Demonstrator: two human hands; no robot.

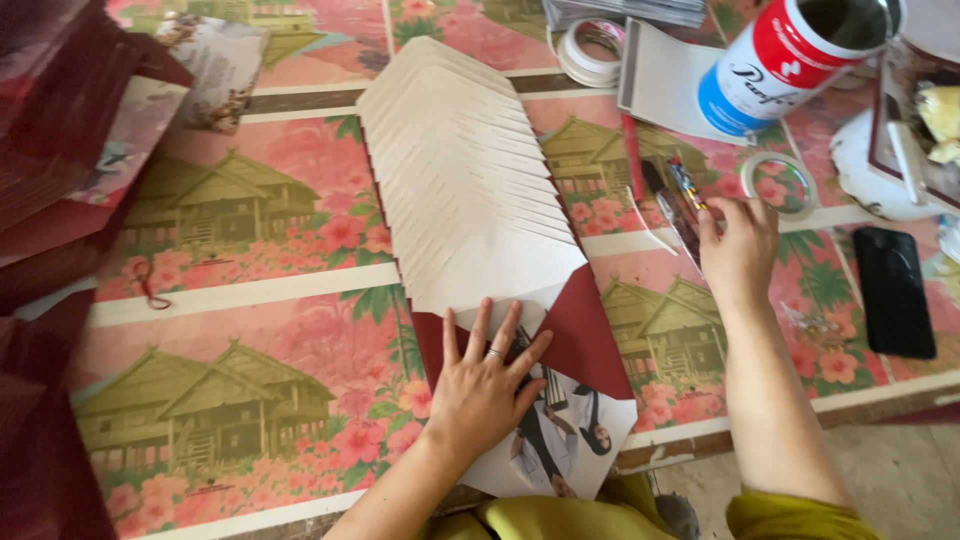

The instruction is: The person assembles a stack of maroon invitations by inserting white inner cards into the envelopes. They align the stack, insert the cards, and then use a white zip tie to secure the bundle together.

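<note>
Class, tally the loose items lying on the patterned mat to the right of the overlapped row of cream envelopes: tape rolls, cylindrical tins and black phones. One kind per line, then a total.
Tape rolls: 2
Cylindrical tin, lying tilted: 1
Black phone: 1
Total: 4

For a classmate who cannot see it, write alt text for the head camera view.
A person's left hand presses flat on the nearest of a long fanned row of cream envelopes with dark red flaps, laid on a floral mat printed with houses. Their right hand reaches for pens beside a roll of tape, a tin and a black phone.
</note>
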